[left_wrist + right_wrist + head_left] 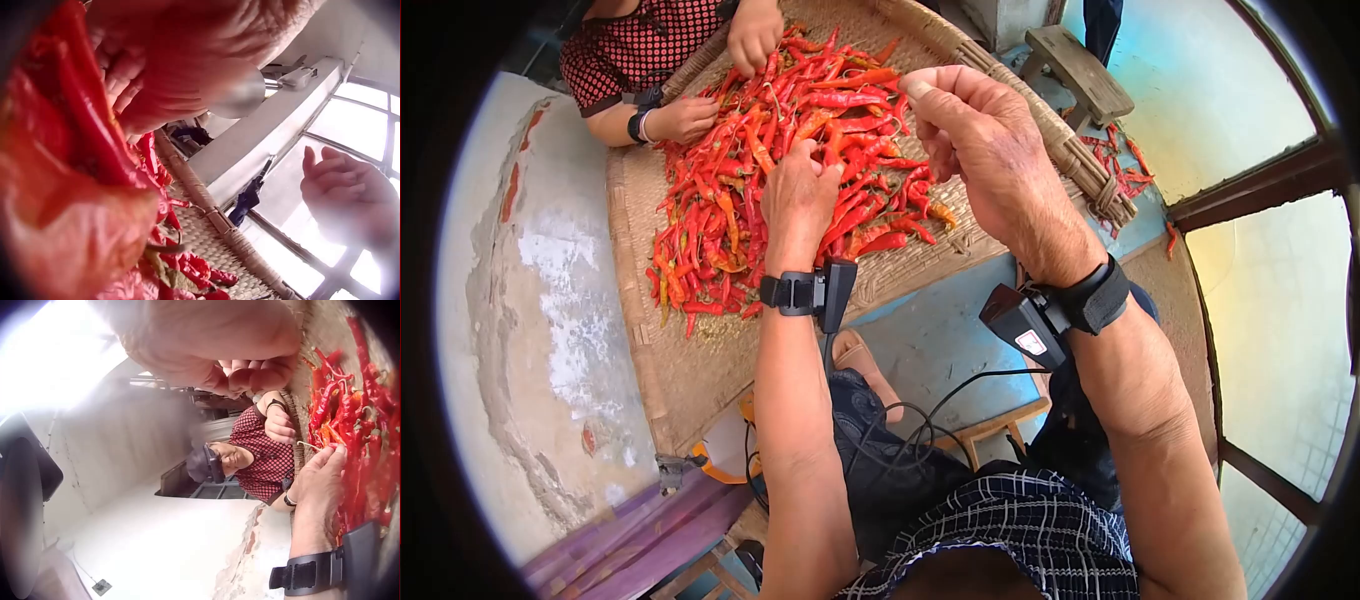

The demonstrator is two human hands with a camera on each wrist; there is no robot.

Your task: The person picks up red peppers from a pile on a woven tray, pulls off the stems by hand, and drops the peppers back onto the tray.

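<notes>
A large heap of red chili peppers (740,205), with some orange ones, lies on a woven tray (635,300). Over the near side of the heap, my left hand (797,205) pinches a red chili between thumb and fingertips; its pale stem (309,445) sticks out in the right wrist view. Large blurred chilies (81,212) fill the left of the left wrist view, close under that hand. My right hand (995,140) is raised above the tray's right side, fingers loosely bent, with nothing visible between them. The left wrist view shows this hand (350,194) against the window.
Across the tray, another person in a dotted red-and-black shirt (655,45) has both hands at the heap. A wooden stool (1080,75) stands beyond the tray's rim. Loose chilies (1135,165) lie on the floor by the window (1270,300). Black cables (910,440) hang near my lap.
</notes>
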